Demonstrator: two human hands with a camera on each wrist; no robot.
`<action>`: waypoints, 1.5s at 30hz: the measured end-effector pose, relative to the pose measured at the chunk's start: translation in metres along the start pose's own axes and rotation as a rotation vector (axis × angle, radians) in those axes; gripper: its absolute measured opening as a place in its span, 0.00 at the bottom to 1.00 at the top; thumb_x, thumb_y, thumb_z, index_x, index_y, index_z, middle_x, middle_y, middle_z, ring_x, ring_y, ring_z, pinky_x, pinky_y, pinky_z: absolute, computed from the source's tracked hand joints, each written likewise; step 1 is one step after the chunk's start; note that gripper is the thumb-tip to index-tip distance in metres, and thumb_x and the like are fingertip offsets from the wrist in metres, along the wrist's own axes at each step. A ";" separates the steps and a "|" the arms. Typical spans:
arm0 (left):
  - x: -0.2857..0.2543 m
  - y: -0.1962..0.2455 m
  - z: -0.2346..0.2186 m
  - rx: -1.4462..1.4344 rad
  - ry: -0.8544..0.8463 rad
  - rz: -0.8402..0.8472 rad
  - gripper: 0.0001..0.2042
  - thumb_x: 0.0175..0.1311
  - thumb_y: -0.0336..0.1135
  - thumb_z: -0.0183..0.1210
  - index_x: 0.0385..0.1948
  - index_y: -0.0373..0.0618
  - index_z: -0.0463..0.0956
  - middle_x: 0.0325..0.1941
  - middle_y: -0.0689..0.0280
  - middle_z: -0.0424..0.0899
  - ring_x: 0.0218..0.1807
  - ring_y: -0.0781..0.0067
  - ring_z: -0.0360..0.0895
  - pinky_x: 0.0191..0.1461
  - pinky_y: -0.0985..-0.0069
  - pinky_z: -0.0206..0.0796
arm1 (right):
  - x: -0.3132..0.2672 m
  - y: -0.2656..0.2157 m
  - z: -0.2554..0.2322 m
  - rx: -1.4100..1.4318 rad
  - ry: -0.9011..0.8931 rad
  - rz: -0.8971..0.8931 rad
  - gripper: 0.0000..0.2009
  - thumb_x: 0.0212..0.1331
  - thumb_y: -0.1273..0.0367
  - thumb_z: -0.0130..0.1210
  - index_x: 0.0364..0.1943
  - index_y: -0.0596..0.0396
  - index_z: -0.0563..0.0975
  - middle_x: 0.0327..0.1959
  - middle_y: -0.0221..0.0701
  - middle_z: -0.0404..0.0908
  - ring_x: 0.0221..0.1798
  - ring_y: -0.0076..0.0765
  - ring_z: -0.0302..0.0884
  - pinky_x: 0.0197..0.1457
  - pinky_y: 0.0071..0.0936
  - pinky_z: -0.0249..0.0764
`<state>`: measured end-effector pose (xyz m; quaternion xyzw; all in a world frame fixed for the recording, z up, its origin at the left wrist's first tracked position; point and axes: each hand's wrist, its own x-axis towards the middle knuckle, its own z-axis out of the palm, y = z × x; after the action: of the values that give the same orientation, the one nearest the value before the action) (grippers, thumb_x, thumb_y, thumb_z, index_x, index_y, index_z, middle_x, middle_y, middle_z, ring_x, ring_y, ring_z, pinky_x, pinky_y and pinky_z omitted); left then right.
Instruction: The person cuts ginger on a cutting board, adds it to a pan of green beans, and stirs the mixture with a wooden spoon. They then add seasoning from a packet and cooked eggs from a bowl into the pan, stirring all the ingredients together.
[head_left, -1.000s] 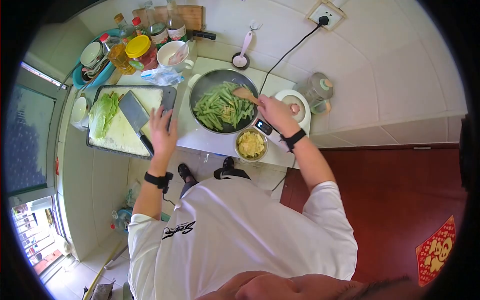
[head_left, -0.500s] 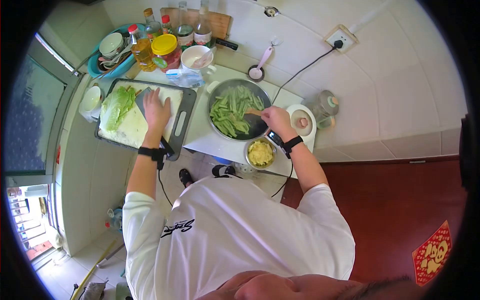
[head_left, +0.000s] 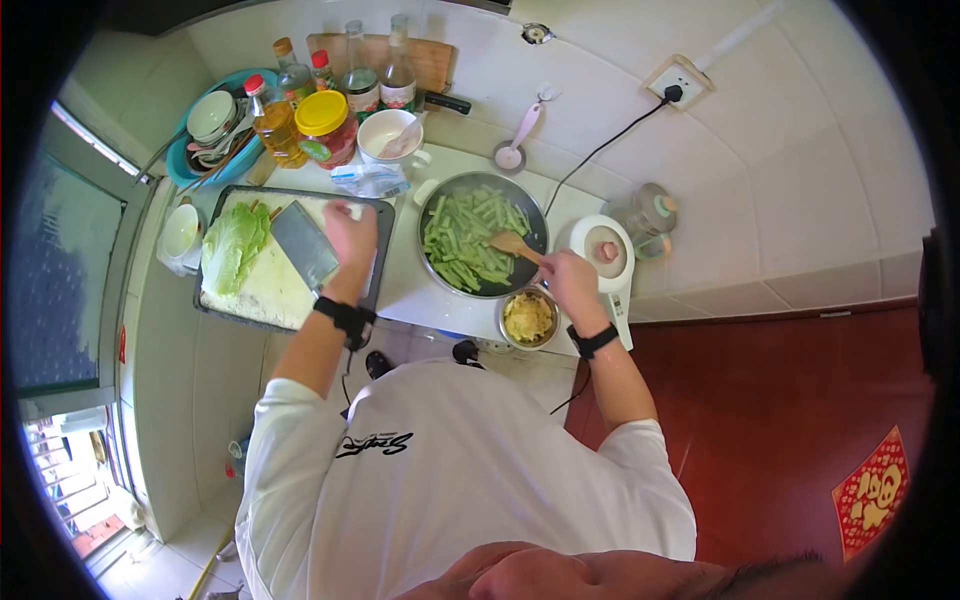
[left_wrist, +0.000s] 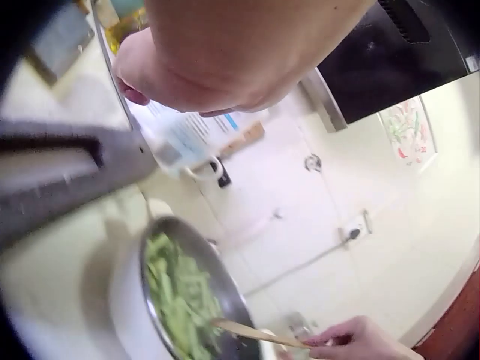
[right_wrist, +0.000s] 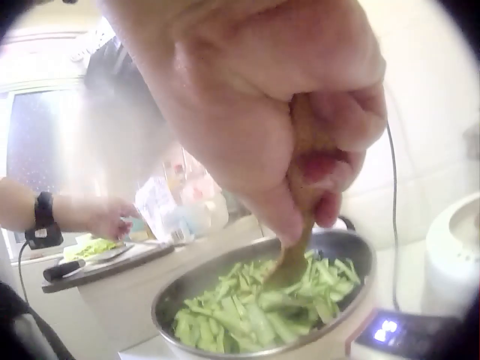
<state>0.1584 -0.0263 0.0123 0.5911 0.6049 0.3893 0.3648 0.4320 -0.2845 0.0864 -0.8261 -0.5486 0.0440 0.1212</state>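
My right hand (head_left: 573,285) grips the handle of a wooden spatula (head_left: 515,245), fingers wrapped round it in the right wrist view. The spatula's blade rests among chopped green vegetable pieces (head_left: 465,240) in a round pan (right_wrist: 174,286). Over the right part of the cutting board (head_left: 265,305) is my left hand (head_left: 352,245), its fingers bent and partly hidden; whether they hold anything cannot be told. Just left of it lies a cleaver (head_left: 306,244), with a leafy green vegetable (head_left: 235,248) beyond. Steam blurs the right wrist view.
A bowl of yellow food (head_left: 528,318) stands by the pan's near side, and a white round appliance (head_left: 622,250) to its right. Behind the board are a yellow-lidded jar (head_left: 322,114), several bottles, a white cup (head_left: 385,130) and a blue basin (head_left: 178,160). A cord runs to the wall socket.
My left hand has moved right, off the cleaver's blade, and its spread fingers have bent. The right hand has shifted toward my body, still gripping the spatula.
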 end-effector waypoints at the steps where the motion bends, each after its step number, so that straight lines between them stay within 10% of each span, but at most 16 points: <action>1: -0.008 0.006 0.016 -0.002 -0.010 0.002 0.37 0.47 0.44 0.69 0.57 0.30 0.65 0.52 0.44 0.75 0.56 0.47 0.73 0.63 0.57 0.61 | -0.006 0.000 -0.011 -0.077 -0.014 -0.012 0.06 0.52 0.66 0.60 0.31 0.49 0.85 0.30 0.38 0.81 0.33 0.49 0.81 0.36 0.43 0.76; 7: -0.024 0.044 0.084 0.033 0.137 -0.125 0.62 0.45 0.55 0.72 0.67 0.18 0.36 0.74 0.32 0.40 0.77 0.36 0.36 0.79 0.53 0.33 | -0.008 -0.021 0.012 -0.176 -0.221 0.007 0.05 0.50 0.66 0.61 0.28 0.49 0.85 0.30 0.39 0.83 0.34 0.49 0.82 0.36 0.43 0.77; 17: 0.010 0.033 0.101 0.067 0.280 -0.167 0.40 0.65 0.45 0.53 0.68 0.20 0.44 0.73 0.35 0.48 0.77 0.40 0.41 0.79 0.56 0.33 | 0.036 -0.025 0.035 0.046 0.114 0.019 0.05 0.52 0.67 0.60 0.30 0.50 0.85 0.30 0.41 0.81 0.31 0.50 0.81 0.35 0.44 0.77; 25: 0.007 0.046 0.039 -0.212 0.281 0.207 0.18 0.70 0.30 0.44 0.58 0.27 0.68 0.53 0.40 0.78 0.55 0.42 0.75 0.59 0.62 0.65 | 0.020 -0.009 0.046 0.013 0.063 0.018 0.06 0.53 0.67 0.60 0.32 0.49 0.85 0.31 0.40 0.82 0.32 0.51 0.81 0.36 0.44 0.76; 32: -0.005 0.033 -0.054 -0.125 0.091 0.245 0.17 0.70 0.31 0.45 0.55 0.31 0.71 0.46 0.40 0.79 0.49 0.42 0.77 0.54 0.61 0.66 | -0.020 -0.028 -0.014 -0.027 -0.310 -0.058 0.06 0.48 0.66 0.61 0.26 0.51 0.84 0.24 0.40 0.82 0.30 0.51 0.82 0.35 0.44 0.77; 45: -0.016 -0.019 -0.085 0.188 -0.029 0.191 0.28 0.60 0.38 0.63 0.56 0.24 0.69 0.54 0.36 0.77 0.59 0.37 0.73 0.63 0.63 0.65 | 0.043 -0.032 0.072 -0.068 0.139 -0.004 0.04 0.51 0.68 0.59 0.27 0.51 0.84 0.26 0.40 0.82 0.31 0.49 0.82 0.36 0.45 0.77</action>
<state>0.0744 -0.0457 0.0316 0.6832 0.5744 0.3551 0.2777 0.4052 -0.2216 0.0270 -0.8296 -0.5418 -0.0323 0.1310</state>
